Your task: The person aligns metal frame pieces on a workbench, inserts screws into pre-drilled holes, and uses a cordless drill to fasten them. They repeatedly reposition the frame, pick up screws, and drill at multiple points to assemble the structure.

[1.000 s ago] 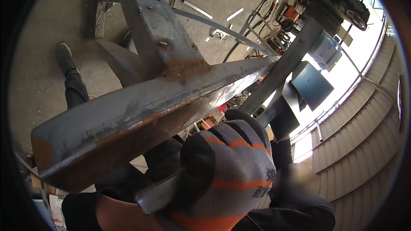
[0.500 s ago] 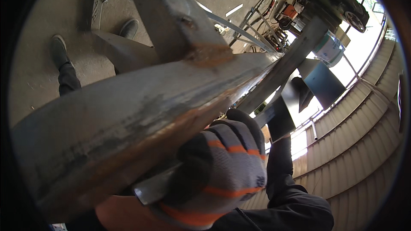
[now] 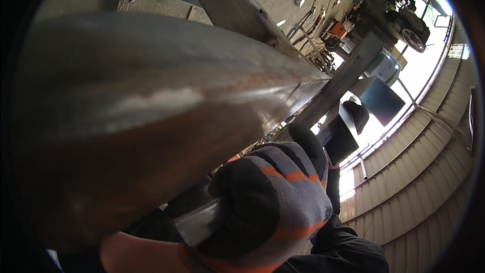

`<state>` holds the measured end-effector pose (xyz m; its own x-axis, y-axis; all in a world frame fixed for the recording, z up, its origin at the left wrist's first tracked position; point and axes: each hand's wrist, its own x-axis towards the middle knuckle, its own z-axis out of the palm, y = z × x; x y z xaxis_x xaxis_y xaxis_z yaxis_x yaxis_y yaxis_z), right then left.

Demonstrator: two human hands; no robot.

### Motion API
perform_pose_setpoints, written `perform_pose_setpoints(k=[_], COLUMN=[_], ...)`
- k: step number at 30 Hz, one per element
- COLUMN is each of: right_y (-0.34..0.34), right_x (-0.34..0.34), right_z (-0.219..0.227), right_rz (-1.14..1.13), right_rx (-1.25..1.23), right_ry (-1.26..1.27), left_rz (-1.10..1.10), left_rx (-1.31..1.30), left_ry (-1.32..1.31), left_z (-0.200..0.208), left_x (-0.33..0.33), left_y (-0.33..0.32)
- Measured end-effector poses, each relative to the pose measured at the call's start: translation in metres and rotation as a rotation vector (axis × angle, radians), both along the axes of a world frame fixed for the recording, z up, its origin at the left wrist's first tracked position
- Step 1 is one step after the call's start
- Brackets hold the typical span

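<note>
A large grey steel beam (image 3: 151,55) with rust-brown stains fills the left and middle, blurred close to me. Below its rusty edge is my left hand (image 3: 283,197), in a grey, black and orange work glove. The fingers are closed around a flat grey metal piece (image 3: 194,222), whose squared end sticks out toward the bare forearm (image 3: 141,253). What lies inside the fist is hidden. One black-coated digit points up toward a crossing steel bar (image 3: 348,76). At lower right is a dark sleeve-like fold of cloth (image 3: 348,247); my right hand does not show.
Another steel member (image 3: 242,10) joins the far side of the beam. Box-shaped metal pieces (image 3: 381,98) and a white bucket (image 3: 384,65) are beyond the crossing bar. Cables (image 3: 321,15) and an orange machine (image 3: 338,29) lie farther back. A corrugated wall (image 3: 419,182) curves along the right.
The beam now looms larger and covers more of the left side. The shoes seen on the floor earlier are out of sight. My gloved hand sits slightly farther right, still closed.
</note>
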<state>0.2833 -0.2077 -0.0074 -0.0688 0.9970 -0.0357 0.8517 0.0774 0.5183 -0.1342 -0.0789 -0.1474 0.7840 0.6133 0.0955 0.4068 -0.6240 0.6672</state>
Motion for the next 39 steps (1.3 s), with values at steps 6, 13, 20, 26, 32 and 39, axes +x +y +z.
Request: perform_pose_setpoints(k=[6,13,20,26,32,39], right_y=[-0.008,-0.014,-0.015,-0.004,0.025,0.007], right_x=[-0.001,0.001,0.004,0.026,0.038,0.058], right_z=[-0.002,-0.008,-0.013,-0.031,-0.041,-0.003], right_rz=[0.007,0.0,-0.005,-0.008,-0.271,-0.647], right_rx=[0.007,0.016,0.02,0.058,0.361,0.594], right_ry=[-0.014,-0.014,-0.01,-0.008,0.817,1.698], left_rz=[-0.004,-0.014,-0.013,-0.02,-0.039,-0.018], left_rx=[0.012,0.019,0.034,0.073,0.14,0.111], left_ry=[-0.009,-0.009,-0.013,0.029,0.161,0.068], left_z=[0.0,-0.005,-0.01,-0.002,0.038,0.059], left_x=[0.006,0.006,0.005,0.003,0.009,0.038], left_y=[-0.001,-0.003,-0.005,-0.002,0.023,0.027])
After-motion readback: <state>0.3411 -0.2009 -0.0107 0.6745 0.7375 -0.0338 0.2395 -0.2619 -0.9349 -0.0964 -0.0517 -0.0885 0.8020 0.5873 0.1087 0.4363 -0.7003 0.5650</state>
